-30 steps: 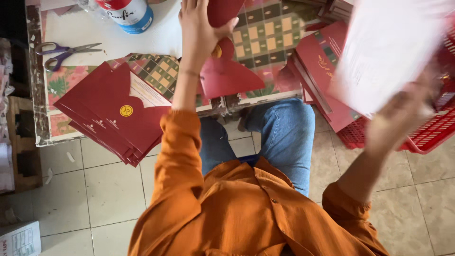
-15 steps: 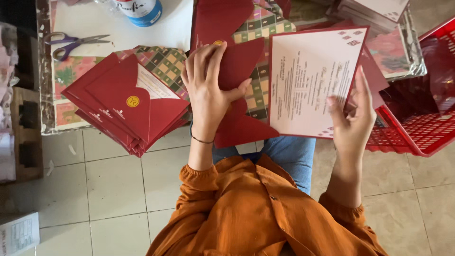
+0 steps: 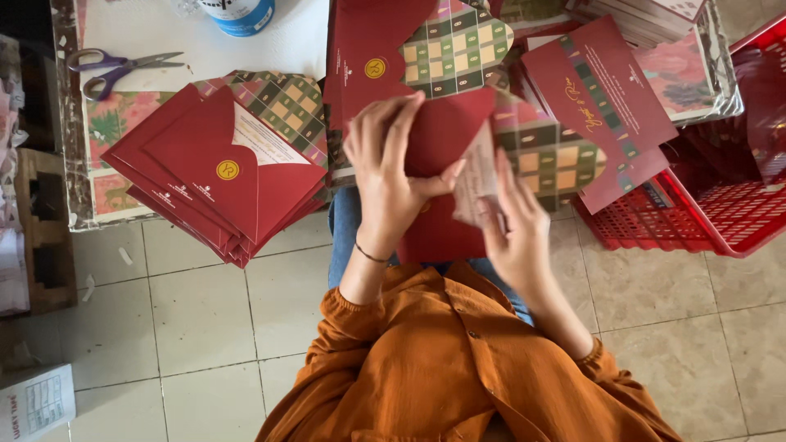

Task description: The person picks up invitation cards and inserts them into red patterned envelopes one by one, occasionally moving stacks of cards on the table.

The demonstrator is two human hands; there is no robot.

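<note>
My left hand [image 3: 385, 168] grips a dark red envelope [image 3: 442, 229] with its patterned flap open, held over my lap. My right hand [image 3: 517, 225] pushes a pale printed card [image 3: 475, 180] into the envelope; the card is partly hidden inside it. Above the hands lies another open red envelope [image 3: 385, 57] with a chequered lining and a gold seal. I wear orange sleeves.
A stack of finished red envelopes [image 3: 217, 176] overhangs the low table [image 3: 115, 200] at left. Scissors [image 3: 123, 65] and a blue-and-white tub [image 3: 237, 15] lie behind. Red cards [image 3: 602, 106] lean on a red plastic basket [image 3: 720, 213] at right. Tiled floor below.
The card, held up in my right hand beside the envelope half a second ago, has gone mostly into the envelope. Both hands have come together over my lap.
</note>
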